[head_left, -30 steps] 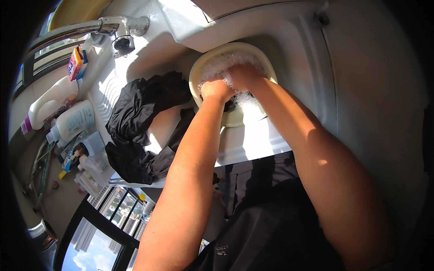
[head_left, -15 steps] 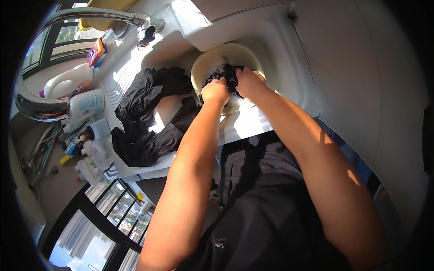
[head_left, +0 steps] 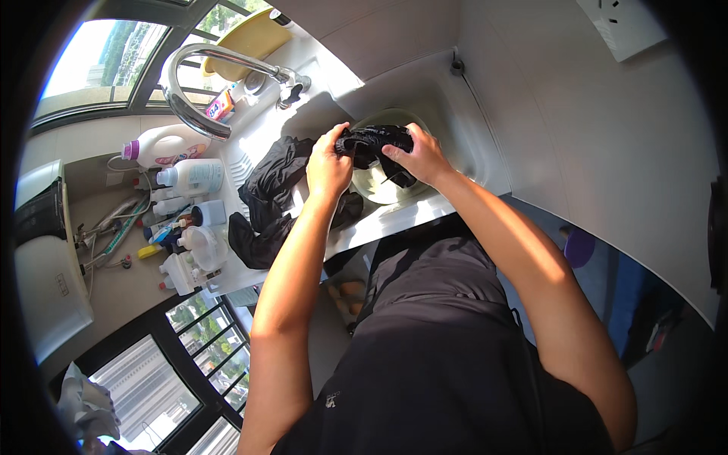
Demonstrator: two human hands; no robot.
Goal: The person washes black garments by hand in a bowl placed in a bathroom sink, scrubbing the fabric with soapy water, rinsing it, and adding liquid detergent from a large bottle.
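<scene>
A wet black garment [head_left: 373,139] is held up between my two hands, above a pale yellow basin [head_left: 385,195] with water in it. My left hand [head_left: 330,167] grips the garment's left end. At the other end my right hand [head_left: 421,157] is closed on the cloth, thumb on the near side. Part of the garment hangs down over the basin. Left of the basin, another dark garment [head_left: 262,220] lies crumpled on the white sink's ribbed board [head_left: 241,163], close to my left forearm.
The chrome faucet [head_left: 186,102] arches over the sink's left side. Several bottles, among them a white detergent bottle [head_left: 171,144], stand along the left edge. A yellow basin [head_left: 246,44] leans by the window. A wall [head_left: 561,129] rises on the right.
Both hands have lifted the black garment from the sudsy water and drawn it out between them. The whole view has shifted, showing more of the left side.
</scene>
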